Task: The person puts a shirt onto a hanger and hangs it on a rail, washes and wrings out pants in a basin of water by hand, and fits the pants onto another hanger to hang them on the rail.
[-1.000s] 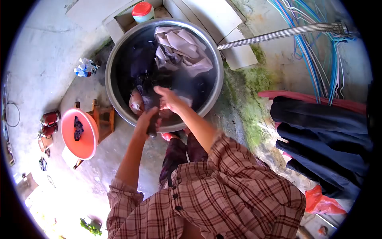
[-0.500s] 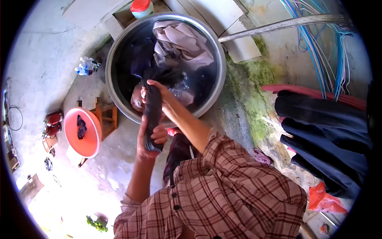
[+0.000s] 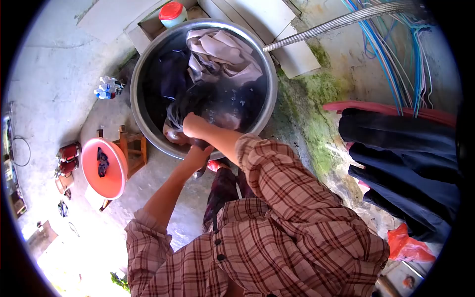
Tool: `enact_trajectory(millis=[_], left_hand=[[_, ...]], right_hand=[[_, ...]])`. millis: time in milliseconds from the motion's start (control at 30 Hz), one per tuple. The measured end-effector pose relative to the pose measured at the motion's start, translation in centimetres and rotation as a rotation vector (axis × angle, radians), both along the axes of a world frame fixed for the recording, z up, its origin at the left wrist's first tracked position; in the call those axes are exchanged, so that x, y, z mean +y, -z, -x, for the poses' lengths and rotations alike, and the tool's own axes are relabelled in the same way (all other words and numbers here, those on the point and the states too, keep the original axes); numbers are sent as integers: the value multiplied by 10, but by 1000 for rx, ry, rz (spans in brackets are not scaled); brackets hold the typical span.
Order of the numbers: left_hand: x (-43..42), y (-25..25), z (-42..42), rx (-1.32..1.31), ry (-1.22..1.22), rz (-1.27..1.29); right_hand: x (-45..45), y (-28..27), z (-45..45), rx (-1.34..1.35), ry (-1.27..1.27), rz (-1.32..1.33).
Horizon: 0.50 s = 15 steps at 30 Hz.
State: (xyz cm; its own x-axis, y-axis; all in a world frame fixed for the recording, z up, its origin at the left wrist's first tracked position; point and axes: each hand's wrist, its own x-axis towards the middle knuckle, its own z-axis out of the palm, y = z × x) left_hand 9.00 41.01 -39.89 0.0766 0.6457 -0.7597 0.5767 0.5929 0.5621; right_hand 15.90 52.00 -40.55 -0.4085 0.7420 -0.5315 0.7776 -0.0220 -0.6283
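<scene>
Wears a loose plaid shirt [image 3: 297, 222] of soft, creased fabric, with sleeves rolled up the forearms, above dark patterned trousers [image 3: 220, 190]. Leans over a wide, round metal basin [image 3: 273, 94] with a smooth, dull rim. Holds the left hand [image 3: 197, 156] at the near rim, against dark, wet cloth [image 3: 182, 106], with fingers partly hidden; cannot tell how firmly closed. Clenches the right hand [image 3: 194, 125] in a fist on the same cloth, just inside the basin, with the loose end fanning in stringy folds over murky water [image 3: 237, 101]. Shows, farther in, a pale mauve fabric [image 3: 225, 52] bunched in broad, slick folds. To the left, finds a shallow, glossy coral bowl [image 3: 116, 173] holding a small crumpled dark cloth [image 3: 103, 162], beside a worn wooden stool [image 3: 141, 153]. To the right, shows dark garments [image 3: 396, 138] in long, heavy folds, near a thin, crinkled red bag [image 3: 408, 245]. Beyond the basin, reveals a red-lidded tub [image 3: 172, 15], a ribbed hose [image 3: 336, 29], clear plastic bottles [image 3: 106, 88] and rough, mossy concrete [image 3: 321, 99].
</scene>
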Motion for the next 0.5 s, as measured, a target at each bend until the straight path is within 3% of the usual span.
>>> enact_trajectory(millis=[67,100,133,200,267,300,367,400,433,500], left_hand=[[13,-31,-6,41,108,128],[19,-42,-6,59,140,239],[19,-41,-2,39,88,192],[19,-35,29,-105,-53,113],[22,-28,71,-372,-213,69],[31,-72,77,-489,-655,361],[25,-82,106,-1027,-822,247],[26,-92,106,-1169,-831,136],[21,-72,110,-1358,-960,47],[9,68,122,-1080,-1411,-264]], right_hand=[[-1,15,-2,-203,-570,-166],[-1,31,-4,-199,-567,-166],[-2,47,-5,-196,-564,-166],[-10,88,-11,37,1,20],[-13,56,-12,193,413,301],[-14,39,-13,268,640,402],[-14,11,-19,529,836,791],[-20,7,-17,681,946,879],[-23,-6,-15,712,928,888],[-28,-45,-12,776,898,902]])
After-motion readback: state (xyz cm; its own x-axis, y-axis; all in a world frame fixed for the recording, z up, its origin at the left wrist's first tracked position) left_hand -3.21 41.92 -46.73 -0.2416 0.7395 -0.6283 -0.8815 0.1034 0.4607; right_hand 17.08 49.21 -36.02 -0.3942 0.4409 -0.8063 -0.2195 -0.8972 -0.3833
